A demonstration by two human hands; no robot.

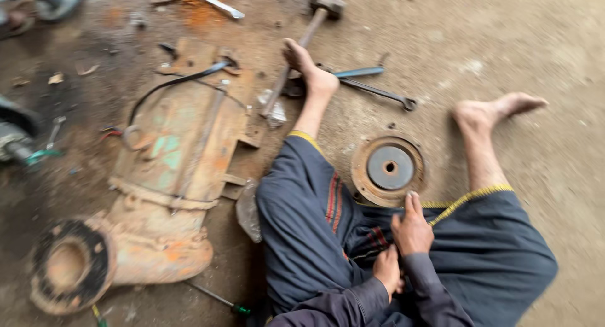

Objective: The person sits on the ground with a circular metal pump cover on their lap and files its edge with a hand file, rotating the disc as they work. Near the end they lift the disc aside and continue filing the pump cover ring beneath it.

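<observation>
I sit on the dirt floor with both legs spread in dark blue trousers and my feet bare. A rusty round hub disc with a grey centre lies between my knees. My right hand rests on my lap, fingers stretched out and touching the disc's near rim. My left hand is curled just behind it, against the right wrist and sleeve, with nothing seen in it. The picture is blurred by motion.
A large rusty orange axle housing lies at left. A hammer lies with its handle under my left foot, with two wrenches beside it. A green-handled screwdriver lies near the bottom. Another wrench lies at the top.
</observation>
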